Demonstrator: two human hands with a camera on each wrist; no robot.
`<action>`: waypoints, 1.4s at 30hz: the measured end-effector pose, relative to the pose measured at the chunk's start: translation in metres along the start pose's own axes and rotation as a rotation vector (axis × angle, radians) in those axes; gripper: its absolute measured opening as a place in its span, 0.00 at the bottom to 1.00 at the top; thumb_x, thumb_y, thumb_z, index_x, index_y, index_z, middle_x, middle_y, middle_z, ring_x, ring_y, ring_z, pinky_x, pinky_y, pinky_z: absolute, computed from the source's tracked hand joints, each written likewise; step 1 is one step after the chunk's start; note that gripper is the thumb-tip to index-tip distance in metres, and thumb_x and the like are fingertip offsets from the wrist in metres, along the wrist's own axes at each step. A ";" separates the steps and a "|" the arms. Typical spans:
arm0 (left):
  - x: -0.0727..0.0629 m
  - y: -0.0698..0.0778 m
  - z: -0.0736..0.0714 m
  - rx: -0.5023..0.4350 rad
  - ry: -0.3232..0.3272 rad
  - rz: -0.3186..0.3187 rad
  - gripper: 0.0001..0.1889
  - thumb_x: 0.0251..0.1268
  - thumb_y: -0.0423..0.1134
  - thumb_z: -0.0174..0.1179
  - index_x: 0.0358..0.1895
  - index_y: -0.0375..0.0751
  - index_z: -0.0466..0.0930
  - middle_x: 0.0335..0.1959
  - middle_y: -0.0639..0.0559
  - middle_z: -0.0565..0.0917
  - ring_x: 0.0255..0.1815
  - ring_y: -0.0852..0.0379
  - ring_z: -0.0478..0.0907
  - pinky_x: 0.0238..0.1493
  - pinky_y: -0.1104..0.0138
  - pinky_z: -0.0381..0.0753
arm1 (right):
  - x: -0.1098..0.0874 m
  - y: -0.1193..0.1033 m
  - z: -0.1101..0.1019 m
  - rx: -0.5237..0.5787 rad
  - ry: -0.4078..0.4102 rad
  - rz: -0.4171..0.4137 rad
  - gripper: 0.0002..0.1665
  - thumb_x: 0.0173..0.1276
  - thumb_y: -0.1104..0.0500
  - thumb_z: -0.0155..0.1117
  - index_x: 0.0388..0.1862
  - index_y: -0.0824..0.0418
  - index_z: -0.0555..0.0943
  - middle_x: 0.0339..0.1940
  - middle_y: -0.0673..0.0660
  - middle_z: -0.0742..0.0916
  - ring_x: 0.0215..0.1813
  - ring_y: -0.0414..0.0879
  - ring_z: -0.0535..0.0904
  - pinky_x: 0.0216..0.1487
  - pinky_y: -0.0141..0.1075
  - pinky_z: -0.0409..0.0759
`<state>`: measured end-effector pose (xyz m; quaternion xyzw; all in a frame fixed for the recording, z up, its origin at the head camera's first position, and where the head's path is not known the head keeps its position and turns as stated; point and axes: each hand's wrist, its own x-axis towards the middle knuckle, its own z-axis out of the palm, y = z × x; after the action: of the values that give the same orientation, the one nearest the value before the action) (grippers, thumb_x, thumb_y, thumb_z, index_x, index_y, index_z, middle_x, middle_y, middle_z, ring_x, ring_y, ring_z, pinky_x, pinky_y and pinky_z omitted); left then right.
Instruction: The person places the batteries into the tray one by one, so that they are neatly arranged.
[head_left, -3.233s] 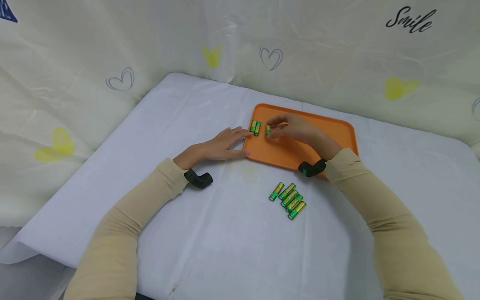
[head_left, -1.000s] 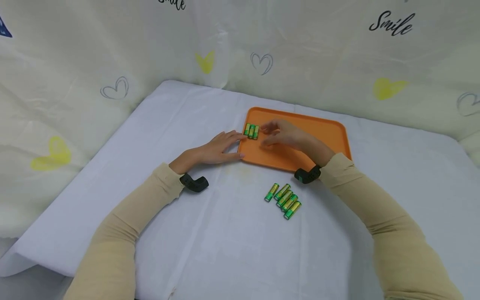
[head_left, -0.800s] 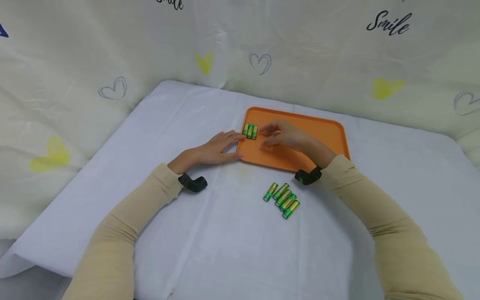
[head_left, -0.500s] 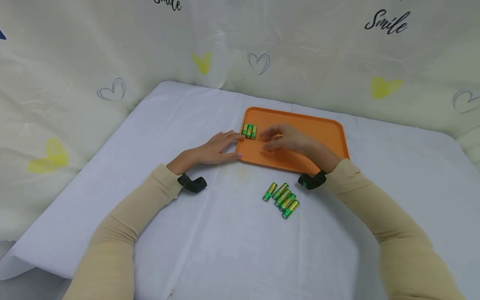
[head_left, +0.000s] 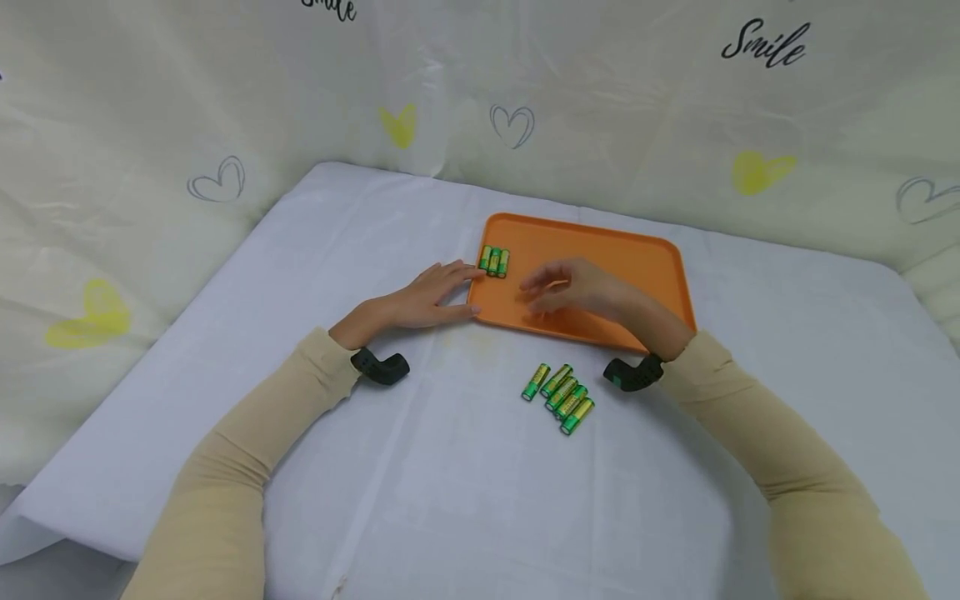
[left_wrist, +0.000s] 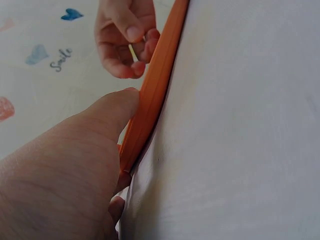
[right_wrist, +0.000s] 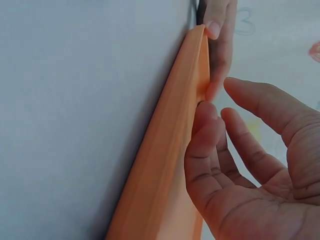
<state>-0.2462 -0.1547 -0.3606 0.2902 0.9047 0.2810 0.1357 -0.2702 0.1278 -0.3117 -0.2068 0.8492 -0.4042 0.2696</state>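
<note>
Three green-and-yellow AA batteries (head_left: 493,262) lie side by side at the left end of an orange tray (head_left: 600,235). My left hand (head_left: 431,298) rests at the tray's left edge, fingers spread, fingertips and thumb touching the rim. Over the middle of the tray hovers my right hand (head_left: 581,287), its fingers loosely bent. In the right wrist view the fingers (right_wrist: 250,145) stand apart from the thumb with nothing between them. Several more batteries (head_left: 566,398) lie slanted on the tablecloth in front of the tray, one slightly apart at the left.
A white cloth (head_left: 450,483) covers the table. Behind it hangs a pale curtain (head_left: 615,100) printed with hearts and lettering. Black wrist cameras sit on the left wrist (head_left: 381,367) and right wrist (head_left: 633,374).
The third battery, earlier in my right hand, now lies beside the other two on the tray. My right hand has let go and drawn back slightly right and nearer. The left hand stays put.
</note>
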 end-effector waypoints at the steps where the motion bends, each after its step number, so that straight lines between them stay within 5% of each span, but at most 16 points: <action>1: 0.000 0.000 0.000 0.000 0.001 0.003 0.36 0.72 0.57 0.52 0.77 0.49 0.53 0.79 0.47 0.50 0.80 0.51 0.37 0.78 0.57 0.30 | -0.001 0.000 0.000 -0.001 -0.005 -0.005 0.21 0.66 0.59 0.68 0.58 0.62 0.79 0.57 0.58 0.83 0.56 0.50 0.77 0.58 0.38 0.77; 17: -0.001 0.001 0.000 0.005 -0.006 0.000 0.36 0.72 0.57 0.52 0.77 0.49 0.52 0.79 0.47 0.50 0.80 0.52 0.36 0.78 0.58 0.29 | -0.036 0.003 0.003 0.021 -0.018 -0.049 0.25 0.63 0.55 0.72 0.57 0.62 0.79 0.56 0.58 0.82 0.57 0.49 0.77 0.54 0.29 0.79; 30: -0.004 0.006 -0.001 -0.020 -0.009 -0.002 0.36 0.72 0.57 0.51 0.77 0.49 0.52 0.79 0.48 0.50 0.80 0.52 0.36 0.77 0.58 0.28 | -0.070 0.012 0.012 0.073 0.042 -0.137 0.23 0.64 0.62 0.70 0.58 0.66 0.78 0.55 0.62 0.82 0.51 0.48 0.81 0.51 0.28 0.80; 42: -0.002 0.003 -0.001 -0.011 0.000 -0.004 0.36 0.72 0.56 0.52 0.77 0.48 0.53 0.79 0.47 0.50 0.80 0.51 0.36 0.77 0.58 0.28 | -0.109 0.010 0.049 0.236 0.261 -0.122 0.26 0.64 0.62 0.70 0.59 0.68 0.75 0.52 0.67 0.79 0.46 0.45 0.79 0.47 0.26 0.81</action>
<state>-0.2436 -0.1543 -0.3582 0.2874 0.9038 0.2857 0.1378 -0.1566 0.1678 -0.3142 -0.1709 0.8094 -0.5401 0.1547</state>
